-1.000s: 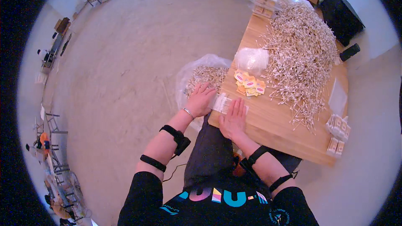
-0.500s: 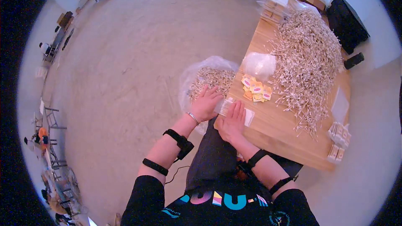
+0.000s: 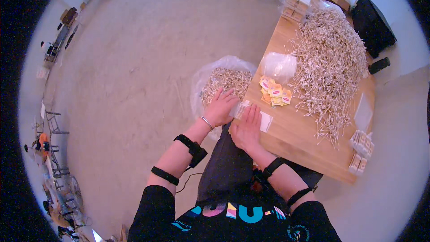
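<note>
Your left hand (image 3: 220, 108) and your right hand (image 3: 246, 127) meet at the near left corner of the bench (image 3: 304, 145). Between them is one small clear packet (image 3: 244, 109) with thin sticks inside. Your left hand has its fingers bent around the left end of this packet. Your right hand lies nearly flat, fingers stretched, pressing on the packet from the near side; how firmly it holds I cannot tell. Just right of your right hand, one white slip (image 3: 266, 121) lies on the bench.

Beside the left edge of the bench, one clear bag (image 3: 224, 80) stands open with many sticks in it, touching your left hand. On the bench, near the left edge, is a small pile of yellow and orange sachets (image 3: 275, 95), maybe six, too small to count surely. Behind them lies one clear pouch (image 3: 278, 66). One big heap of sticks (image 3: 329, 58) covers the far half. At the near right corner sit some small stacks of packs (image 3: 360, 150).
</note>
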`<state>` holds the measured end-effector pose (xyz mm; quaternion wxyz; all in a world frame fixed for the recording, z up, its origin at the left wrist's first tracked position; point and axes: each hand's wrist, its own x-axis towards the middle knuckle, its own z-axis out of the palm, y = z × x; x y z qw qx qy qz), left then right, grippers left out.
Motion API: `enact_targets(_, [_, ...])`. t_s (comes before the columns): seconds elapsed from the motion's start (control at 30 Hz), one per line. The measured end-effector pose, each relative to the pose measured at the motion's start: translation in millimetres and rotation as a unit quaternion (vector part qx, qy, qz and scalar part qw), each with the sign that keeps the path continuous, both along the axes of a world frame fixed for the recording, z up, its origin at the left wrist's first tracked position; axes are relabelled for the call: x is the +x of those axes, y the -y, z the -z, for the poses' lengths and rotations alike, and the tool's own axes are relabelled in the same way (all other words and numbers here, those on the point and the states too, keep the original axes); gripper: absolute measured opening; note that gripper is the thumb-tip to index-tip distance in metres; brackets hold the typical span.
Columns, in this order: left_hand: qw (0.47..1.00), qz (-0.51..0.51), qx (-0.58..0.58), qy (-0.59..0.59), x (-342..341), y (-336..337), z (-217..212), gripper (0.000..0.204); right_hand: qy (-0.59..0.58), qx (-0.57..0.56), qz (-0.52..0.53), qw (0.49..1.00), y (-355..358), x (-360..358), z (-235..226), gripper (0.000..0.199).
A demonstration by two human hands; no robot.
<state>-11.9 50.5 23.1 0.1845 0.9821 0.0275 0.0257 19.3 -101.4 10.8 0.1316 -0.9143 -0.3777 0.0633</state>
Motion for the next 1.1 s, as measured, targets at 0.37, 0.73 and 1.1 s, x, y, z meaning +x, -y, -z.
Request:
enact_targets(0.37, [0.983, -0.101, -0.149, 0.038, -9.8, -25.3, 1.6, 0.07, -0.04, 0.032, -0.009, 0.999, -19.5, -4.8, 1.2, 0.087])
enact_targets(0.73, [0.894, -0.281, -0.346, -0.043, -9.6, -18.2, 23.6, 0.039, -0.051, 0.043, -0.011, 0.998, -32.6, -10.3, 0.0, 0.088])
enact_targets(1.1, [0.902, -0.3, -0.307, 0.044, 9.7, 5.0, 42.7, 0.032, -0.017, 0.045, 0.008, 0.999, -22.7, -6.9, 2.9, 0.084])
